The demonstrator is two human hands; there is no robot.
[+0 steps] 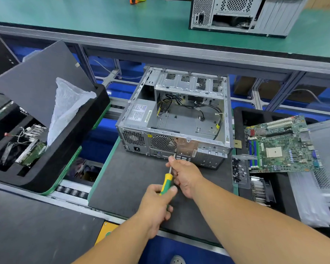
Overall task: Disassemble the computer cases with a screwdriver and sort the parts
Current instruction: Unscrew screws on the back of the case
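From the head view, the fingers [163, 189] of the left hand [156, 204] curl round the yellow-and-green handle of a screwdriver [167, 182], while the right hand [185, 176] pinches its thin steel shaft just behind the tip, which meets the rear panel of the computer case [175, 119]. The case is a boxy shell of bare grey sheet metal, lying open side up on a dark matte mat [133, 180] on the counter, with perforated fan grilles at the back and loose black and yellow cables inside. Just right of it lie a clear tray of small dark screws [239, 171] and a green motherboard [280, 143] resting tilted over a black foam bin. To the left, a black tray [51, 168] holds a crumpled clear plastic bag [67, 105] and a drive. A second case [242, 14] stands on the green upper shelf.
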